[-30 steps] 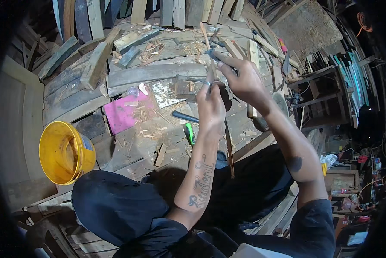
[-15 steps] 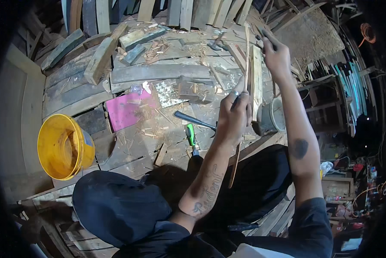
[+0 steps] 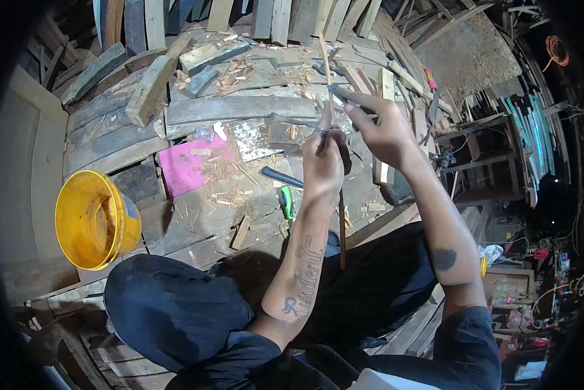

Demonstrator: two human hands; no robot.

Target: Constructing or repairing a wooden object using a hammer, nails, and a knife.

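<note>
A long thin wooden strip [image 3: 342, 224] stands nearly upright in the view, with my left hand [image 3: 323, 162] closed around its middle. Its far end reaches toward the boards at the back, and its near end hangs over my dark-clad leg. My right hand [image 3: 388, 133] is closed beside the strip's upper part, just beyond my left fist. From its fingers a dark flat tool [image 3: 344, 94] points left against or very close to the strip. Whether that tool is a knife or another kind, I cannot tell.
Wood shavings litter the plank floor around a green-handled tool [image 3: 286, 200], a dark-handled tool [image 3: 279, 175] and a pink sheet [image 3: 178, 170]. A yellow bucket [image 3: 117, 224] stands at the left. Loose timber [image 3: 150, 91] lies farther back, before upright boards [image 3: 262, 19].
Both hands have moved left with the strip, which now leans the other way at its top. My right hand has drawn nearer, bringing the dark tool to the strip.
</note>
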